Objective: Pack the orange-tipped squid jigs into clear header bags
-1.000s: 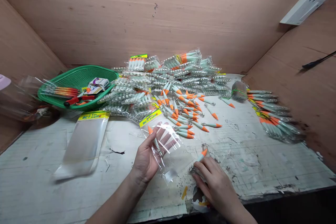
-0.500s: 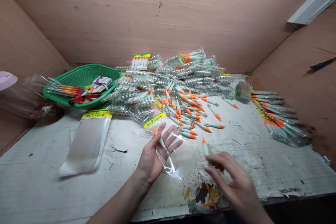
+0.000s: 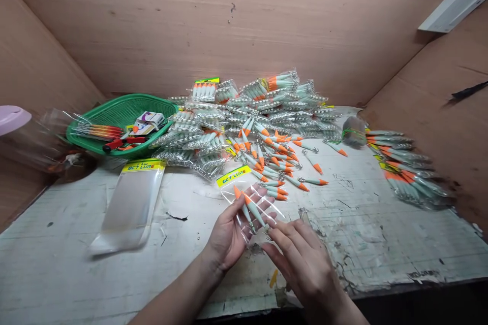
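My left hand (image 3: 229,231) is palm up under a clear plastic bag (image 3: 233,176) with a yellow header, its thumb pressed on the bag's side. One orange-tipped pale lure (image 3: 246,209) lies in the bag over the palm. Beside it is a second lure (image 3: 254,210), tip pointing up and left. My right hand (image 3: 299,254) pinches the hook end of that second lure at the bag's lower end. Just beyond the hands, loose lures (image 3: 280,165) lie in a pile.
Bagged lures (image 3: 267,106) are heaped along the back wall. A green basket (image 3: 95,147) and flat empty bags (image 3: 129,198) are at the left. More packed lures (image 3: 414,177) lie at the right, near a rounded dark object (image 3: 354,132).
My right hand has moved left with its lure, from beside the bag to over my left palm. The second lure now lies alongside the first, and the bag has shifted slightly.
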A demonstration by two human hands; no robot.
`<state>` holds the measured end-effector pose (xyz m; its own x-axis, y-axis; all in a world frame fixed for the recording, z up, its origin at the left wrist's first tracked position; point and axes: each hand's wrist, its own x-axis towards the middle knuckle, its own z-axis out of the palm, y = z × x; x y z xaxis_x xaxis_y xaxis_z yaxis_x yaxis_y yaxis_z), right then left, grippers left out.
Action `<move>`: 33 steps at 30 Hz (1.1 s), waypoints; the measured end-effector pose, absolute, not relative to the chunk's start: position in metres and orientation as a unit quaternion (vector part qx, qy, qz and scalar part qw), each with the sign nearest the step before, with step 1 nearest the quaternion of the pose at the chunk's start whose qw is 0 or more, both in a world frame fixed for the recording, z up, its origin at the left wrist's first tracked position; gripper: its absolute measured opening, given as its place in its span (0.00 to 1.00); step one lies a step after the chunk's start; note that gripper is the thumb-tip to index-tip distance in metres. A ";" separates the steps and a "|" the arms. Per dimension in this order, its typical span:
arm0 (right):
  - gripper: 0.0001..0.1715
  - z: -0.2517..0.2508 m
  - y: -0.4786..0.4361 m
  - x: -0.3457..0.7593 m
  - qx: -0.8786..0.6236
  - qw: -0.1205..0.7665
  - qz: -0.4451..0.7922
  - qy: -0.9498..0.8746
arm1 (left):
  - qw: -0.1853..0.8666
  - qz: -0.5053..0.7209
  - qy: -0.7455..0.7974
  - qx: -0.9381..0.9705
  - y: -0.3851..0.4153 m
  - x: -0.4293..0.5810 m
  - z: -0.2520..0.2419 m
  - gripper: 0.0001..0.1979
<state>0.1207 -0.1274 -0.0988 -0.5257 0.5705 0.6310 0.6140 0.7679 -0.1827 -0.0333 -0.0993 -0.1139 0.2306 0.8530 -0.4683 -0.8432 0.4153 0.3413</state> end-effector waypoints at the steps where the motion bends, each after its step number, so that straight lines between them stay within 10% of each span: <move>1: 0.13 -0.100 -0.128 0.122 -0.336 0.361 -0.022 -0.869 | 0.784 0.541 0.302 0.008 -0.099 -0.033 -0.113 0.18; 6: 0.21 -0.111 -0.132 0.127 -0.346 0.386 0.015 -0.855 | 0.785 0.537 0.307 -0.011 -0.102 -0.029 -0.110 0.20; 15: 0.08 -0.097 -0.118 0.150 -0.434 0.470 0.052 -0.767 | 0.787 0.548 0.282 -0.025 -0.103 -0.034 -0.106 0.26; 22: 0.09 -0.129 -0.019 0.242 -0.588 0.271 0.016 -0.762 | 0.797 0.545 0.259 0.019 -0.104 -0.038 -0.105 0.24; 33: 0.10 -0.149 0.001 0.230 -0.617 0.202 0.053 -0.759 | 0.781 0.536 0.319 -0.033 -0.101 -0.034 -0.103 0.26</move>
